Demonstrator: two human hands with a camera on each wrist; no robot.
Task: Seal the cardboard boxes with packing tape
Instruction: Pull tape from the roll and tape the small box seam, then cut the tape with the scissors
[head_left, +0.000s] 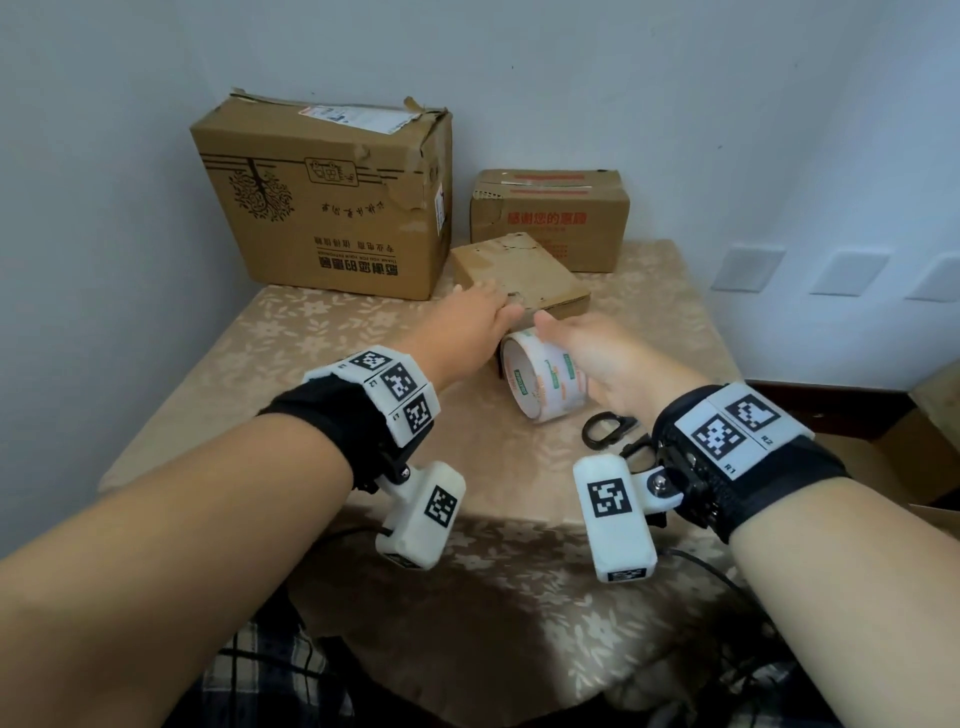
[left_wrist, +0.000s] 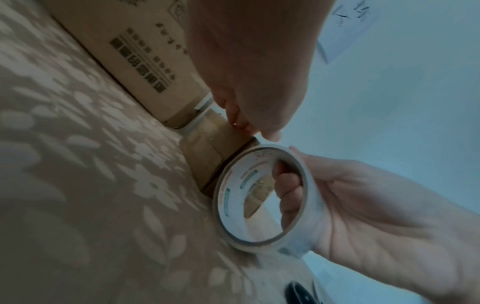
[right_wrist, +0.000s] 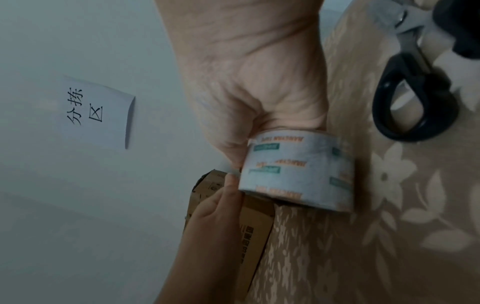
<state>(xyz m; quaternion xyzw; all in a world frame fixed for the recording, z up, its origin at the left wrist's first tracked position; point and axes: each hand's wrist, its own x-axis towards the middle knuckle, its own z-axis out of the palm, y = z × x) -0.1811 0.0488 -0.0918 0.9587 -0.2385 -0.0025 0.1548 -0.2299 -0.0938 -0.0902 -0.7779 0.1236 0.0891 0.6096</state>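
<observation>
A small flat cardboard box (head_left: 524, 270) lies mid-table. My left hand (head_left: 488, 314) lies flat on its near left corner, fingers straight and pressing down; the left wrist view shows the fingertips (left_wrist: 246, 121) on the box (left_wrist: 207, 148). My right hand (head_left: 582, 353) grips a roll of printed packing tape (head_left: 540, 382) held against the box's near edge, with fingers curled through the core (left_wrist: 288, 185). In the right wrist view the tape roll (right_wrist: 298, 170) touches the box (right_wrist: 255, 226), and my left hand's thumb (right_wrist: 231, 183) is at the tape's edge.
A large cardboard box (head_left: 322, 197) stands at the back left and a medium one (head_left: 550, 223) at the back right, both against the wall. Black-handled scissors (head_left: 608, 428) lie on the patterned tablecloth (head_left: 291, 364) just right of the roll. A paper sign (right_wrist: 98, 111) hangs on the wall.
</observation>
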